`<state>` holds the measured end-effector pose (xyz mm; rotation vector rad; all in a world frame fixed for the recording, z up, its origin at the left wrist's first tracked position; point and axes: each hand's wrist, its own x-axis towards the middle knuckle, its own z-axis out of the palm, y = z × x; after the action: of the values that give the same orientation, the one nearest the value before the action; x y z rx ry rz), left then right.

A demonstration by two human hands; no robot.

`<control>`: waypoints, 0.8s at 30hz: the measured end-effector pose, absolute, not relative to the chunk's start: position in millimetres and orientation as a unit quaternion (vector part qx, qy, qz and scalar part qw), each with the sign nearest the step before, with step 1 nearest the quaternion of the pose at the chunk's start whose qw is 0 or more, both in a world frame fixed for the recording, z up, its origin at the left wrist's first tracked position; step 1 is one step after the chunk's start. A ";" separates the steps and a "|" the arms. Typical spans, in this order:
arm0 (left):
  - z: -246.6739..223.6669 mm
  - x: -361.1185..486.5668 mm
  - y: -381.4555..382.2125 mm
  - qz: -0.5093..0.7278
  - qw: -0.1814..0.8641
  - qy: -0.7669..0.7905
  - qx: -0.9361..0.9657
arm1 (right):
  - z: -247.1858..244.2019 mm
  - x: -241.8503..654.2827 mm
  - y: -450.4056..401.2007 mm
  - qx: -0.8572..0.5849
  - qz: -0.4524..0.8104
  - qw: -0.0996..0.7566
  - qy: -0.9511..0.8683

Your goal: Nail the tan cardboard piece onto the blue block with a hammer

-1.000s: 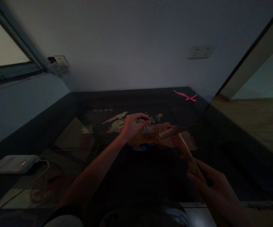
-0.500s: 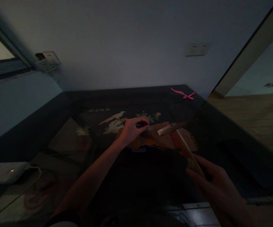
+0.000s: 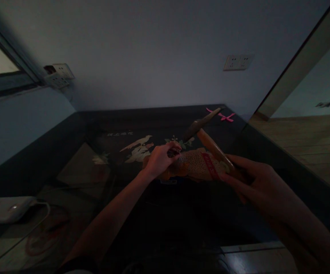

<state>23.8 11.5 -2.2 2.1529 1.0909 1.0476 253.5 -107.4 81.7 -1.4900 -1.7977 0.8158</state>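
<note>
My right hand point(image 3: 253, 179) is wrapped round the wooden handle of a hammer point(image 3: 210, 144). The hammer's dark head is raised above and to the right of my left hand. My left hand point(image 3: 161, 158) is closed in a pinch on a small, thin nail-like thing point(image 3: 179, 152), too dim to make out fully. Its fingertips are at the left part of a flat brown piece point(image 3: 195, 161) dotted with holes and crossed by a red band. Under the front edge of this piece, a bit of something blue point(image 3: 169, 182) shows. The left wrist and palm hide its left end.
The dark table point(image 3: 142, 220) bears a printed bird and flowers. A pink ribbon point(image 3: 226, 118) lies at the back right corner. A white device point(image 3: 7, 209) with a cable sits at the left front. Behind the table rises a wall with sockets point(image 3: 238, 62).
My right hand has lifted the hammer, its head moving up and away from the brown piece. The left hand keeps its pinch in nearly the same place.
</note>
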 end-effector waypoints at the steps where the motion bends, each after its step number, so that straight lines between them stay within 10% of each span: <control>1: -1.9 24.0 11.2 0.385 0.247 0.405 0.792 | 83.6 252.9 -105.8 -0.570 0.300 0.315 -0.697; 24: -4.6 24.4 14.0 0.343 0.250 0.447 0.788 | 74.3 253.5 -92.5 -0.515 0.146 0.192 -0.822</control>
<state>24.4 14.0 -4.6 2.1446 1.2158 0.9348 253.5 -92.5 74.3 -1.4467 -2.3075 0.4099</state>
